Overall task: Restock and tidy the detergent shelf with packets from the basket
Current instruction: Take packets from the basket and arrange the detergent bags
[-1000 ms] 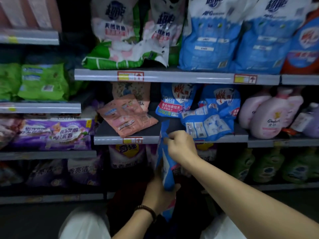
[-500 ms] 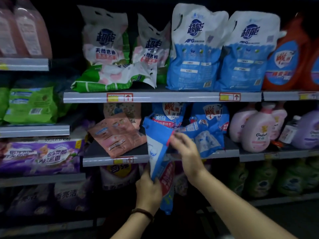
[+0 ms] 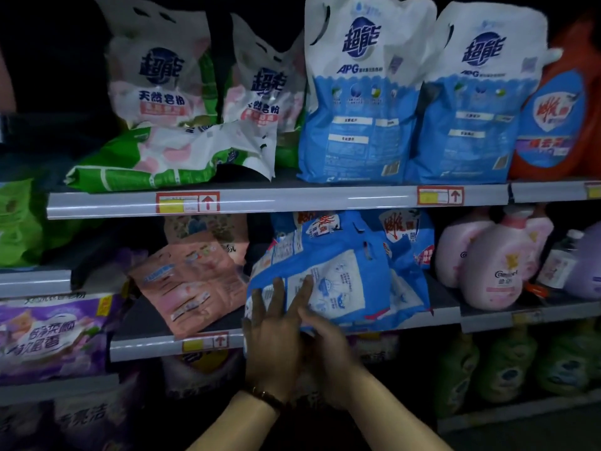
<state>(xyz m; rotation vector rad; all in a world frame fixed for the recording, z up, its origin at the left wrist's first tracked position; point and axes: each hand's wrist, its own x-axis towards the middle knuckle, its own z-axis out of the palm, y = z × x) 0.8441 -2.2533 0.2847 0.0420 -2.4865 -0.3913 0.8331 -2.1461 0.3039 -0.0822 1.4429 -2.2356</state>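
A blue detergent packet (image 3: 328,275) lies tilted on the middle shelf (image 3: 146,348), on top of other blue packets (image 3: 406,242). My left hand (image 3: 276,333) presses flat against its lower left face, fingers spread. My right hand (image 3: 325,340) grips its bottom edge at the shelf front, just right of the left hand. A pink packet (image 3: 188,284) lies flat and askew to the left on the same shelf. The basket is out of view.
On the upper shelf stand white-green bags (image 3: 159,86) with one fallen flat (image 3: 169,161), two big blue-white bags (image 3: 361,102) and an orange bottle (image 3: 559,118). Pink softener bottles (image 3: 491,268) stand to the right. Purple packets (image 3: 48,336) fill the left unit.
The blue packet went from hanging upright below the shelf edge up onto the middle shelf, and now lies on the other blue packets. Both hands rose with it.
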